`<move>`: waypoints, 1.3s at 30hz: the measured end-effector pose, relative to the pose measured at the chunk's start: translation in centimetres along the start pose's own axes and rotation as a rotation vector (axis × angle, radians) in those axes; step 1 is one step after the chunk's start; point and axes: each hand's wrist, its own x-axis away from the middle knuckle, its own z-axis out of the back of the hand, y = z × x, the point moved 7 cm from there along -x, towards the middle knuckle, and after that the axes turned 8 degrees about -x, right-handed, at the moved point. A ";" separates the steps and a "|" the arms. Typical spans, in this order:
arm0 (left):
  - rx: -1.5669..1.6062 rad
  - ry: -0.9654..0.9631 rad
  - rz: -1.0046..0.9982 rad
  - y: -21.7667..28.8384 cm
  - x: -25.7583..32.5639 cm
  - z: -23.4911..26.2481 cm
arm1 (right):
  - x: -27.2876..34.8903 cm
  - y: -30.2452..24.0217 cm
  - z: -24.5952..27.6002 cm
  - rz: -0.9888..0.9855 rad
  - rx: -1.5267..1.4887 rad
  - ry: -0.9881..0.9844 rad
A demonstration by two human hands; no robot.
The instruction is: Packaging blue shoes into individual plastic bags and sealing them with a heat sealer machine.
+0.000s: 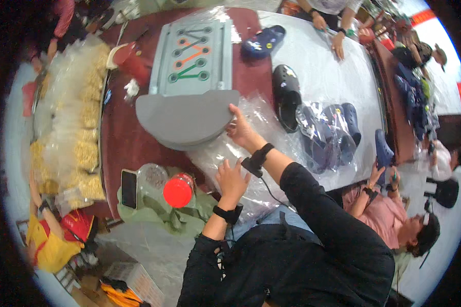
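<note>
The right hand [241, 129] reaches forward and grips the curved edge of a flat, matte grey half-round pad [187, 118], its fingers closed on the rim just beside a heap of crinkled clear plastic bags [261, 148]. The left hand [231, 176] hovers lower, fingers spread and slightly curled over the glossy plastic, not clearly pinching anything. Both wrists carry black bands.

The grey pad lies on the dark red table [120, 138], its straight side butting against a pale grey rectangular board [192, 53] with ringed holes joined by orange, green and dark laces. To the right, on a white table covering [322, 71], rest rubbery clogs: a black one [286, 94] with round vents, a blue one [264, 41] farther off, and a navy pair [333, 135] wrapped in shiny film.

Near the left hand stands a clear jar with a smooth red lid [178, 190] beside a dark phone [129, 188] on a crumpled green cloth [159, 210]. Along the far left are bags of yellow knobbly snacks [82, 128]. Other people's hands [338, 46] rest at the far end of the table
</note>
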 end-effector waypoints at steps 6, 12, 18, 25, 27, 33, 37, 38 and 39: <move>-0.177 -0.065 -0.100 -0.6 0.1 -4.3 | -0.1 0.4 0.8 -0.019 -0.042 0.054; -0.283 -0.049 0.002 0.2 0.1 -4.1 | 2.7 -0.9 0.5 0.086 0.183 0.000; -0.330 0.033 -0.076 -0.9 0.7 -4.7 | 16.7 -11.4 7.3 1.355 1.211 0.454; -0.408 0.037 -0.075 0.7 0.6 -4.2 | 23.0 -15.9 27.1 0.634 1.472 1.132; -0.434 0.025 -0.072 1.6 0.8 -4.3 | 21.0 -13.9 29.5 0.533 1.477 0.880; -0.261 0.041 -0.352 8.9 2.5 -2.9 | 20.7 -12.7 27.9 0.985 0.981 0.807; 0.014 -0.036 -0.511 12.9 3.8 -3.1 | 25.3 -16.9 23.2 1.237 0.632 0.805; 0.074 -0.043 -0.532 13.5 3.9 -3.2 | 26.0 -17.9 22.2 1.290 0.555 0.777; 0.066 -0.043 -0.536 13.9 3.9 -3.1 | 26.4 -18.8 20.9 1.277 0.523 0.679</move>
